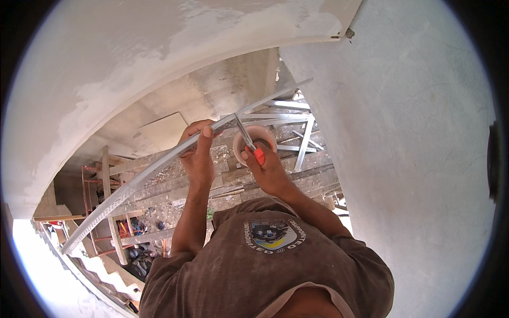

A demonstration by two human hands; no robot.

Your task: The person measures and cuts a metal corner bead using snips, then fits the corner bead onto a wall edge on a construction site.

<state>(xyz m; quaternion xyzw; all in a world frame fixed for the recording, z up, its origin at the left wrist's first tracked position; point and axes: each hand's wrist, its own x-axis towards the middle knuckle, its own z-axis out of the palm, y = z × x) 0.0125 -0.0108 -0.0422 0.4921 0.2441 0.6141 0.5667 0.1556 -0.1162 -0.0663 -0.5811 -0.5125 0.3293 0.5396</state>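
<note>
Two bare hands meet near the middle of the head view. The left hand (199, 159) grips a long, pale metal strip (168, 156), its thumb on the near side and its fingers wrapped around the other. The strip slants from lower left to upper right, its far end close to a grey wall (413, 159). The right hand (270, 172) is closed around the red handle of a metal cutting tool (244, 131), whose tip meets the strip just beyond the left hand; whether its blades bite cannot be told. Below the tool, a pinkish bucket (269, 137) appears, partly hidden by the right hand. Beside it, metal profiles (304, 142) lie crisscrossed over wooden planks (313, 178).
</note>
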